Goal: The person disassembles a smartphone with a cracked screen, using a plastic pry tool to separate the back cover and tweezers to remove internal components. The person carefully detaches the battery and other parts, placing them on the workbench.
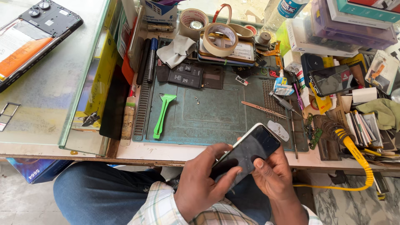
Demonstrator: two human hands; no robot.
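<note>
We hold a phone (249,151) in both hands, low in front of the counter (175,153) edge and above our lap. Our left hand (202,183) comes in from below with the wrist bent, fingers wrapped over the phone's lower end and the thumb lying across the glass — a firm grasp. Our right hand (273,173) cradles the phone from the right side and underneath, its thumb pressed on the screen near the middle, fingers hidden behind the body, so it too is grasping the phone.

The phone is tilted, its upper end pointing up and to the right, just overlapping the near edge of the mat (208,112). Its screen is dark and glossy, with a pale rim along the upper left edge; we cannot tell whether the screen is lifted from the body.

On the mat beyond lie a green pry tool (162,114) to the left and tweezers (262,109) to the right, well apart from our hands. A yellow coiled cable (358,156) runs off the counter just right of our right hand.
</note>
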